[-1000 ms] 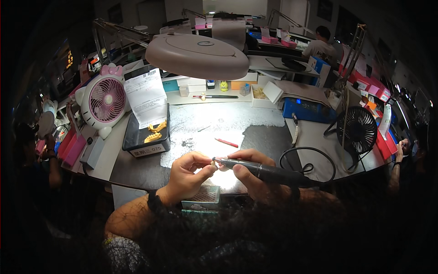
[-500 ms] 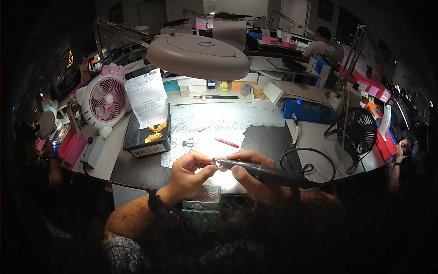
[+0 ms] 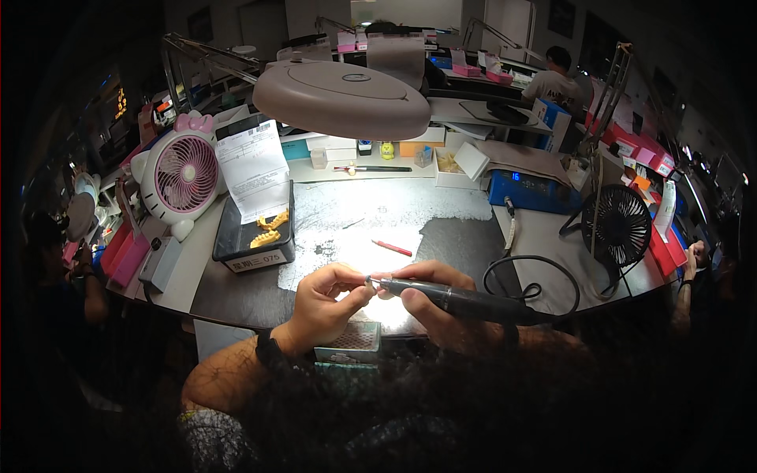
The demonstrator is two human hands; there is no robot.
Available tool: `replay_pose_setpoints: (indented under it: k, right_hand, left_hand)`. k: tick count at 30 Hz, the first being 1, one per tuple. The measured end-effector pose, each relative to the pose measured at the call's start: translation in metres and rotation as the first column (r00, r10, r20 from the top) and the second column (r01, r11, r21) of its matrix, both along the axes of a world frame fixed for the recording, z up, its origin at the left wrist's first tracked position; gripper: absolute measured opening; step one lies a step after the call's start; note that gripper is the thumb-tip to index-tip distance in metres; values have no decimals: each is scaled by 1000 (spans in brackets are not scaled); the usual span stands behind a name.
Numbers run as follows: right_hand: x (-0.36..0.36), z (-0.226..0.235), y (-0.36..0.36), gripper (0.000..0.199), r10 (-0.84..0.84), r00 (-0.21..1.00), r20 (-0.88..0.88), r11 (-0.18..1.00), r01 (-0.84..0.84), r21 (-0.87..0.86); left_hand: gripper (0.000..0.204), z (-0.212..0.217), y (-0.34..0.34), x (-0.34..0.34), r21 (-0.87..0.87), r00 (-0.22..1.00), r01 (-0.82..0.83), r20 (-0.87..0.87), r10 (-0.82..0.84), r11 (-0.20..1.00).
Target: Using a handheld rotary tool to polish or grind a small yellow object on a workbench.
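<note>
My right hand (image 3: 438, 293) is closed around a dark rotary handpiece (image 3: 461, 300), whose thin metal tip points left. Between the thumb and fingers of my left hand (image 3: 330, 302) sits a tiny pale piece (image 3: 369, 285), touching or very near that tip; its exact kind is too small to make out. Both hands meet over the brightly lit front of the bench. Beyond them a red pencil-like stick (image 3: 391, 247) lies on the worn mat (image 3: 339, 206). Yellow dental models (image 3: 270, 230) rest in a black tray (image 3: 254, 256) to the left, with a printed sheet standing in it.
A round lamp head (image 3: 343, 98) hangs over the bench. At left stands a pink-and-white fan (image 3: 187, 172), at right a black fan (image 3: 617, 226). A cord (image 3: 572, 285) loops near a blue control box (image 3: 524, 191). Below my hands is a small mesh-topped box (image 3: 351, 337).
Hardly anything differs: the handpiece tip and the small piece have shifted very slightly between my fingers. Both hands keep their grip and place.
</note>
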State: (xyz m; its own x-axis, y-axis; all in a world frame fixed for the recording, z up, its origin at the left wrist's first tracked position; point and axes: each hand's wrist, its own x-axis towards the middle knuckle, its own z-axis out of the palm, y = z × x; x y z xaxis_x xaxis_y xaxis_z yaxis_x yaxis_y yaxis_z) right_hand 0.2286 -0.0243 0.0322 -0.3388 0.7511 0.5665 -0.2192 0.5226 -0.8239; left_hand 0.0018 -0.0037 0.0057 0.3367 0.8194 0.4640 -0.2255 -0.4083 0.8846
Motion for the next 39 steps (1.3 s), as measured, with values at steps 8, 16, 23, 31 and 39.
replay_pose_setpoints:
  k: [8,16,23,31,39]
  right_hand:
    - [0,-2,1,24,15,1000,-22,999,-14,36]
    - [1,3,-2,25,4,1000,4,1000,-4,-3]
    - [1,5,-5,26,17,999,-36,999,-19,-43]
    - [1,2,-4,25,-27,999,37,999,28,-19]
    - [-2,0,-2,25,-19,1000,2,1000,19,19]
  left_hand:
    - [15,-1,1,0,6,1000,10,16,-10,1000]
    - [14,-1,0,0,8,1000,15,27,-16,1000]
    - [16,1,0,-1,31,1000,5,-9,-5,1000]
    - [16,0,1,-2,48,1000,1,-18,0,999]
    - [16,0,0,-1,57,1000,6,-16,-5,998]
